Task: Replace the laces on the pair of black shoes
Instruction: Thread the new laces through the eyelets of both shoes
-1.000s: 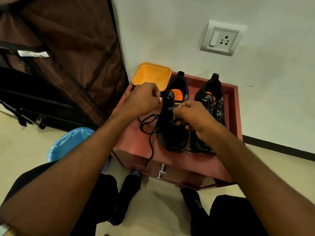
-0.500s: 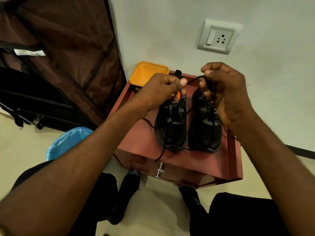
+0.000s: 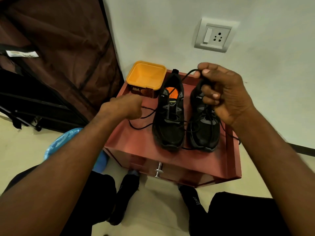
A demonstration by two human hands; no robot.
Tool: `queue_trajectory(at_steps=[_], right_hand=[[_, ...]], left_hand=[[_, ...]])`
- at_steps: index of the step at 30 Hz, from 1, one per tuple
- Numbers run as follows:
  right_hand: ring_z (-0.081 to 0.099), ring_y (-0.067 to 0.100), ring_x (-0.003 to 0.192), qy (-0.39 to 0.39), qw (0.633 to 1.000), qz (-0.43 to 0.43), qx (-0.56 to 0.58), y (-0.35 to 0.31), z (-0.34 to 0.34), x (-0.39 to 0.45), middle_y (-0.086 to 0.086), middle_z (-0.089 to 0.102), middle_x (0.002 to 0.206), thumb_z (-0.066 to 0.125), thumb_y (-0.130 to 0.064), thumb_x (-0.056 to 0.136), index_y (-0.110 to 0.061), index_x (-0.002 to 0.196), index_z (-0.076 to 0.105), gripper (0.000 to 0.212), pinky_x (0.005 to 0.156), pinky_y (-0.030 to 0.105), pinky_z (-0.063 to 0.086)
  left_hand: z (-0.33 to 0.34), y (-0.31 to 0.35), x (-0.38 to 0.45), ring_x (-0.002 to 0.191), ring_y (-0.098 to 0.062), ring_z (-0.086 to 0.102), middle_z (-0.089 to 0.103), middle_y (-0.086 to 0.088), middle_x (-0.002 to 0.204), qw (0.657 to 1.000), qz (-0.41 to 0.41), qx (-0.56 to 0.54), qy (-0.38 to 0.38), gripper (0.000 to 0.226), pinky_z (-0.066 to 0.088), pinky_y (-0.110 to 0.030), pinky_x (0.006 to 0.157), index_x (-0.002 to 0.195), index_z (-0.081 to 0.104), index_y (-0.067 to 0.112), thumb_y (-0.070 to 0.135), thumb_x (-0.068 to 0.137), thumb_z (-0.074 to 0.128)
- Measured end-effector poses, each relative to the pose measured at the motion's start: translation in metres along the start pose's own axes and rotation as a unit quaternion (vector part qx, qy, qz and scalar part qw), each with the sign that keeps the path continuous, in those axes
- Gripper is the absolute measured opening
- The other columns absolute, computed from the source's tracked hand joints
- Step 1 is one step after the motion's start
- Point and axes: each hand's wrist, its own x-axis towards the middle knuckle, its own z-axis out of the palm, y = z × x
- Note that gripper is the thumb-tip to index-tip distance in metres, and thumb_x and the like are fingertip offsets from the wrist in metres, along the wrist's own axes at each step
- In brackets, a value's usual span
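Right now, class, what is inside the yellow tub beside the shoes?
The yellow tub is open and its inner walls and floor look bare. The near inner wall is hidden by its front rim, so anything small lying against it cannot be seen.

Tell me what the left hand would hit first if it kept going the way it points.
Likely the orange tub: the left hand, pinching a black lace, points toward it. Depth is unclear.

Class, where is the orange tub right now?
In the head view, the orange tub sits at the red cabinet's back left corner, beside the left black shoe, against the wall.
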Motion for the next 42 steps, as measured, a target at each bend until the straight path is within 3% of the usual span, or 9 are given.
queue_trajectory(at_steps=[3, 6, 11, 16, 20, 26, 30, 36, 42], right_hand=[[0.029, 0.009, 0.044, -0.038, 0.992, 0.000, -0.117, 0.008, 0.002, -0.001, 0.013, 0.075, 0.105, 0.056, -0.005, 0.100, -0.006, 0.114, 0.071, 0.021, 0.043, 0.020, 0.020], [0.033, 0.008, 0.043, -0.031, 0.979, -0.008, -0.200, 0.015, 0.009, -0.002, 0.012, 0.078, 0.099, 0.061, -0.006, 0.101, -0.007, 0.114, 0.073, 0.018, 0.043, 0.020, 0.024], [0.042, 0.005, 0.043, -0.012, 0.969, -0.016, -0.244, 0.020, 0.012, -0.005, 0.021, 0.073, 0.085, 0.069, -0.010, 0.098, -0.003, 0.115, 0.068, 0.018, 0.041, 0.019, 0.033], [0.054, -0.002, 0.047, 0.070, 0.960, -0.036, -0.270, 0.029, 0.004, 0.002, 0.004, 0.071, 0.070, 0.072, -0.010, 0.095, -0.007, 0.097, 0.073, 0.004, 0.049, 0.010, 0.039], [0.064, -0.004, 0.062, 0.115, 0.929, -0.016, -0.351, 0.040, -0.014, 0.007, 0.000, 0.078, 0.081, 0.068, -0.012, 0.098, -0.020, 0.092, 0.076, 0.013, 0.060, 0.014, 0.046], [0.067, 0.007, 0.067, 0.029, 0.949, -0.022, -0.313, 0.038, 0.003, 0.001, 0.006, 0.079, 0.087, 0.066, -0.013, 0.100, -0.010, 0.105, 0.076, 0.012, 0.052, 0.017, 0.045], [0.073, 0.017, 0.079, 0.072, 0.960, -0.006, -0.269, 0.040, 0.002, 0.003, 0.004, 0.079, 0.089, 0.067, -0.016, 0.099, -0.013, 0.114, 0.070, 0.015, 0.056, 0.023, 0.049], [0.066, 0.022, 0.105, -0.101, 0.730, 0.124, -0.664, 0.067, -0.006, -0.008, 0.001, 0.068, 0.115, 0.079, -0.042, 0.088, -0.019, 0.130, 0.058, 0.052, 0.091, 0.042, 0.057], [0.074, 0.017, 0.074, -0.147, 0.761, 0.136, -0.617, 0.062, 0.011, -0.016, 0.000, 0.076, 0.082, 0.078, -0.030, 0.091, -0.019, 0.096, 0.073, 0.014, 0.078, 0.043, 0.063]], left_hand=[[-0.012, 0.015, -0.001, 0.107, -0.023, 0.062, 0.068, -0.005, 0.117, 0.977, 0.093, -0.173, 0.085, 0.016, 0.052, -0.039, 0.094, 0.115, 0.066, 0.015, 0.019, 0.102, 0.058], [-0.027, 0.041, -0.015, 0.102, -0.013, 0.067, 0.073, -0.005, 0.111, 0.877, 0.153, -0.425, 0.163, 0.023, 0.055, -0.034, 0.090, 0.119, 0.068, 0.013, 0.028, 0.106, 0.057], [-0.028, 0.064, -0.034, 0.090, -0.015, 0.068, 0.074, -0.003, 0.092, 0.812, 0.243, -0.531, 0.030, 0.028, 0.049, -0.021, 0.076, 0.121, 0.067, 0.010, 0.031, 0.106, 0.057], [-0.022, 0.047, -0.020, 0.058, -0.018, 0.066, 0.060, 0.008, 0.050, 0.900, 0.152, -0.395, 0.106, 0.029, 0.048, -0.025, 0.060, 0.085, 0.073, 0.003, 0.025, 0.102, 0.065], [-0.011, 0.013, -0.007, 0.080, -0.028, 0.069, 0.070, -0.003, 0.074, 0.982, 0.060, -0.147, 0.105, 0.024, 0.055, -0.040, 0.071, 0.075, 0.073, 0.016, 0.031, 0.093, 0.076], [-0.018, 0.050, -0.019, 0.098, -0.015, 0.075, 0.078, -0.008, 0.102, 0.870, 0.199, -0.449, 0.040, 0.025, 0.058, -0.026, 0.088, 0.116, 0.072, 0.007, 0.019, 0.095, 0.075], [-0.013, 0.063, -0.019, 0.063, -0.019, 0.071, 0.075, -0.011, 0.073, 0.880, 0.167, -0.439, 0.074, 0.015, 0.048, -0.028, 0.056, 0.097, 0.073, 0.003, 0.017, 0.100, 0.067], [-0.002, 0.048, -0.011, 0.054, -0.023, 0.070, 0.073, -0.015, 0.071, 0.905, 0.042, -0.406, 0.116, 0.015, 0.050, -0.023, 0.043, 0.091, 0.071, 0.002, 0.012, 0.101, 0.065], [-0.009, 0.047, -0.010, 0.054, -0.026, 0.070, 0.073, -0.013, 0.069, 0.887, 0.059, -0.436, 0.141, 0.009, 0.049, -0.024, 0.044, 0.097, 0.068, 0.007, 0.013, 0.101, 0.065]])
